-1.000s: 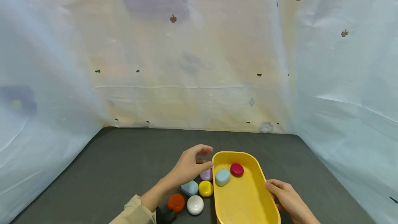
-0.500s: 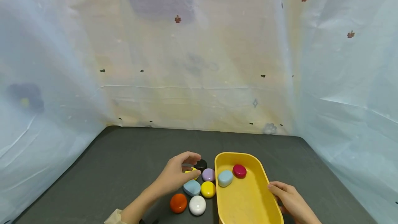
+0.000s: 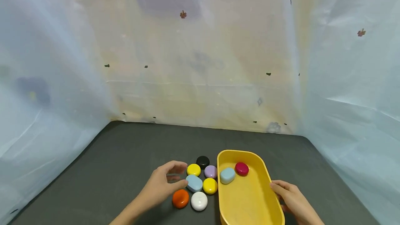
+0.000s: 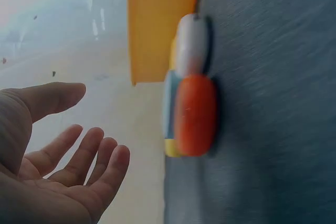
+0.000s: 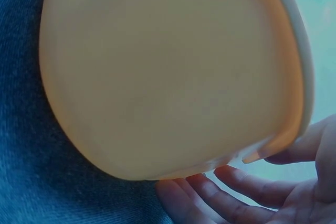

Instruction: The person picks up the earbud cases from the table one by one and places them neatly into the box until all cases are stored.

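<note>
In the head view my left hand (image 3: 164,183) hovers beside a cluster of glossy pebble-shaped pieces, thumb and fingers apart with nothing between them. Nearest its fingertips lie a light-blue piece (image 3: 194,183), a yellow one (image 3: 193,170) and an orange one (image 3: 180,198). My right hand (image 3: 292,199) holds the right rim of a yellow plastic tub (image 3: 247,204). Its thumb is at the rim and its fingers are against the outer wall (image 5: 168,77). Inside the tub sit a pale-blue piece (image 3: 227,175) and a dark-red piece (image 3: 242,169).
Also between my left hand and the tub are a black piece (image 3: 203,162), a purple one (image 3: 210,172), another yellow one (image 3: 210,186) and a white one (image 3: 199,201). The dark grey table (image 3: 140,148) is enclosed by patterned plastic sheeting (image 3: 200,61).
My left hand has drawn back leftward from the tub's left rim, uncovering the black and far yellow pieces. The right hand stays at the tub's rim, and the head view has shifted slightly.
</note>
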`<state>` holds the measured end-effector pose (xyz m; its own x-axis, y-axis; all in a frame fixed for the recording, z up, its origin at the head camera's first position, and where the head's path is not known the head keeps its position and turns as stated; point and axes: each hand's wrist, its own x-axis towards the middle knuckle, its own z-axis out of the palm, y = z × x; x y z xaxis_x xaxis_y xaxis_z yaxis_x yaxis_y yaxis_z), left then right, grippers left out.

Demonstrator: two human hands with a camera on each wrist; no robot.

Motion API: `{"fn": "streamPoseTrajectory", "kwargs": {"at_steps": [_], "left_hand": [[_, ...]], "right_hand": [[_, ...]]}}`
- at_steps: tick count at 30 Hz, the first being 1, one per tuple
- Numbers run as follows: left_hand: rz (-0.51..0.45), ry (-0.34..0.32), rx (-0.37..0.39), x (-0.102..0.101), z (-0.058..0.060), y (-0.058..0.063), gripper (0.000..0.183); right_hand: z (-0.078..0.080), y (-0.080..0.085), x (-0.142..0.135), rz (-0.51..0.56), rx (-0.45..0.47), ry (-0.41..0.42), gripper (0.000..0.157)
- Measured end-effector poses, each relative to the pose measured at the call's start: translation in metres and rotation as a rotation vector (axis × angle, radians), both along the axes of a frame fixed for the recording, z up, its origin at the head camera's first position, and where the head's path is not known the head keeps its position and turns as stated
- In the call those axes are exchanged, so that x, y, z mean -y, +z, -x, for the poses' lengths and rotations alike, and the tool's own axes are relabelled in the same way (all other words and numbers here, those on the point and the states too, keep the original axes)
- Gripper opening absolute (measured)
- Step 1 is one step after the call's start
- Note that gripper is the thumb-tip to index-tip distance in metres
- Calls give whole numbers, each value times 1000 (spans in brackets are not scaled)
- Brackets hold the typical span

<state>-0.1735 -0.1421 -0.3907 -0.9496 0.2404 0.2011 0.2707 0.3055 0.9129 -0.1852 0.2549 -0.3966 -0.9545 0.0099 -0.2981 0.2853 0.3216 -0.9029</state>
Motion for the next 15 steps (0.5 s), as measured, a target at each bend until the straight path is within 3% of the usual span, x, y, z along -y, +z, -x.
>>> {"fn": "streamPoseTrajectory", "kwargs": {"at_steps": [4,15], "left_hand": [[7,6,26,3,-9,-9,44],[-66,19,70,11,-9,-23,52]], "right_hand": [[0,2,5,-19,-4,-22,42],[-1,0,4,-19,-10,-31,40]]}}
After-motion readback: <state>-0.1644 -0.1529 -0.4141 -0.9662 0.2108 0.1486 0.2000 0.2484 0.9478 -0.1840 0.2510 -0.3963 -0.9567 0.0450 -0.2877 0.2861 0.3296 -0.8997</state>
